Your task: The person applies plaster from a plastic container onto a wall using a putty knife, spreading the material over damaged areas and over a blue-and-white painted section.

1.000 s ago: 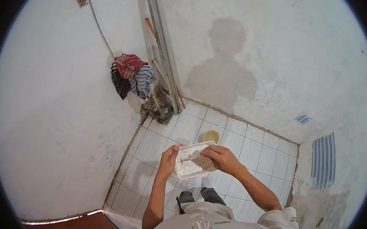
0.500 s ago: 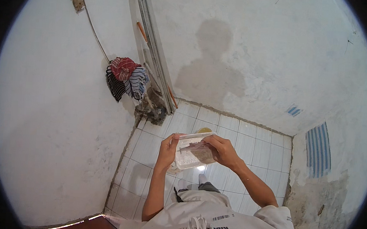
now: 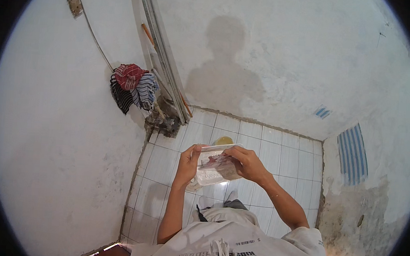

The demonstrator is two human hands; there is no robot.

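Left hand (image 3: 187, 165), centre of frame: closed on the left edge of a shallow white tray (image 3: 210, 177), thumb uppermost along the rim. Tray lies immediately to the right of this hand, touching it, held off the floor and slightly tilted in the frame.

Right hand (image 3: 249, 164), just right of centre: fingers bent and drawn together over the upper right part of the tray, palm side down. Fingertips are near a reddish patch (image 3: 211, 160) inside the tray; cannot tell whether they pinch it, the rim or nothing. Tray extends to the lower left of this hand.

Surroundings: yellowish round container (image 3: 224, 140) just above the tray in the frame, partly hidden by it. Pale tiled floor (image 3: 291, 167) below. Bundled striped cloths (image 3: 132, 85) left of centre against the wall; long metal rails (image 3: 165, 51) lean beside them, upper left.
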